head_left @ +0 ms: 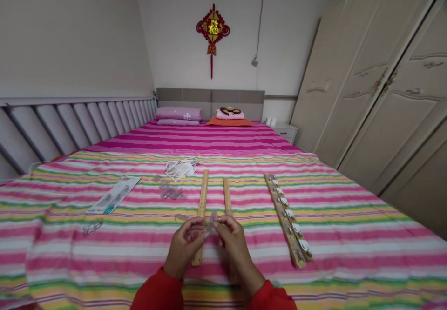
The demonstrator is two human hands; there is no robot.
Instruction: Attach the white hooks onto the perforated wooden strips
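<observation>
Between my hands is a small clear plastic piece (211, 221), pinched by the fingertips of both. My left hand (186, 245) closes on its lower left side, and my right hand (234, 241) grips it from the right with thumb and finger. Beneath them lie two narrow wooden strips with rows of small holes, a left strip (202, 200) and a right strip (227, 193) partly hidden by my right hand. Just left of my fingers, another thin clear piece (181, 217) rests on the sheet. What exactly the held piece is, I cannot make out.
On the right lies a wooden strip (284, 217) lined with metal fittings and white round tags (289, 213). To the left are clear plastic pieces (171, 192), paper cards (179, 169), a flat package (117, 194) and wire loops (92, 226). Everything rests on a striped bed sheet (335, 249).
</observation>
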